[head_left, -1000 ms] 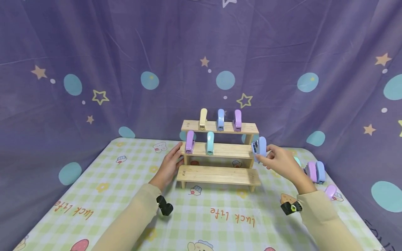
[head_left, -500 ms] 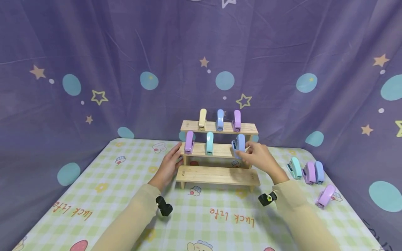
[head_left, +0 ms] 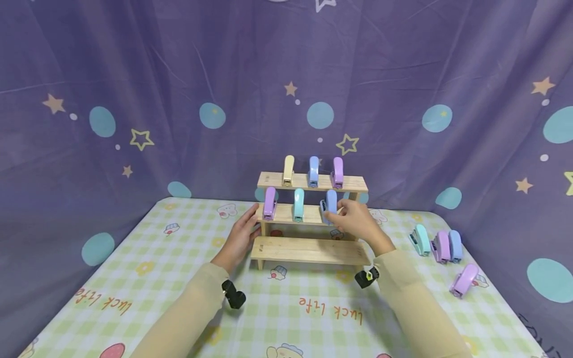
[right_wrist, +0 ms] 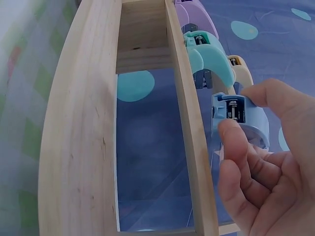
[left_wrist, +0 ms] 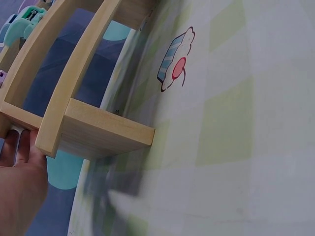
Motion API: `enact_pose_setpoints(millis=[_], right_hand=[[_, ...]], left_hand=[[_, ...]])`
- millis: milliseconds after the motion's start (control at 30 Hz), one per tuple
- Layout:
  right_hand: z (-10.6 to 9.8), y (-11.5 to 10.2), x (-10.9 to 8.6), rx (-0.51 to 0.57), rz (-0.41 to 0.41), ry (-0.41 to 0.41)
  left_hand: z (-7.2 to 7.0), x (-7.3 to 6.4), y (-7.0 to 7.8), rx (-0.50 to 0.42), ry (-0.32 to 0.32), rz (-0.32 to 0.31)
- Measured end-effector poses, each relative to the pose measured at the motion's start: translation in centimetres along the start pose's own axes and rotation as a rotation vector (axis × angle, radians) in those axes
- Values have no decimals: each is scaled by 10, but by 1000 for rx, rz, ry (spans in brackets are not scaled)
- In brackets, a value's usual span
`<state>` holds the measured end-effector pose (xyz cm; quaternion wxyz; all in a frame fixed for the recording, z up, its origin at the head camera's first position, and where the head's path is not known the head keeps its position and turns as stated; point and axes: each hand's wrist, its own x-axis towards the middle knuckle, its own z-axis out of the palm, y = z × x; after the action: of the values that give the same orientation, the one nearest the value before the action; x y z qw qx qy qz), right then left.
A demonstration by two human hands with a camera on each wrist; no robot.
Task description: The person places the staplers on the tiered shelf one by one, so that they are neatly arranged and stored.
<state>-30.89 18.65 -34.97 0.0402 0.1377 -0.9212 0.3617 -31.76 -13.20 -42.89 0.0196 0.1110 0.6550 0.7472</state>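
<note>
My right hand (head_left: 358, 220) pinches a blue stapler (head_left: 331, 203) between thumb and fingers at the middle tier of a wooden three-tier stand (head_left: 311, 248). In the right wrist view the blue stapler (right_wrist: 253, 123) is near the tier's edge; whether its base rests on the wood is hard to tell. To its left on that tier stand a teal stapler (head_left: 299, 204) and a purple stapler (head_left: 270, 203). My left hand (head_left: 239, 238) touches the stand's left end, its fingertips at the middle tier's side, as the left wrist view shows (left_wrist: 22, 182).
On the top tier stand a cream stapler (head_left: 288, 170), a blue one and a purple stapler (head_left: 337, 171). At the right of the checked tablecloth (head_left: 179, 278) are a teal stapler (head_left: 420, 239), a purple and a blue one side by side, and another purple stapler (head_left: 464, 281).
My right hand has carried the blue stapler leftward from beyond the stand's right end to beside the teal stapler on the middle tier. The left hand has stayed at the stand.
</note>
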Motion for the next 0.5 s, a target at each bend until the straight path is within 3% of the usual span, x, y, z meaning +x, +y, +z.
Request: enact_pose_setpoints(millis=[500], right_hand=[[8,-5,9,8,49,-21]], left_hand=[[0,1,0,-12,2,8]])
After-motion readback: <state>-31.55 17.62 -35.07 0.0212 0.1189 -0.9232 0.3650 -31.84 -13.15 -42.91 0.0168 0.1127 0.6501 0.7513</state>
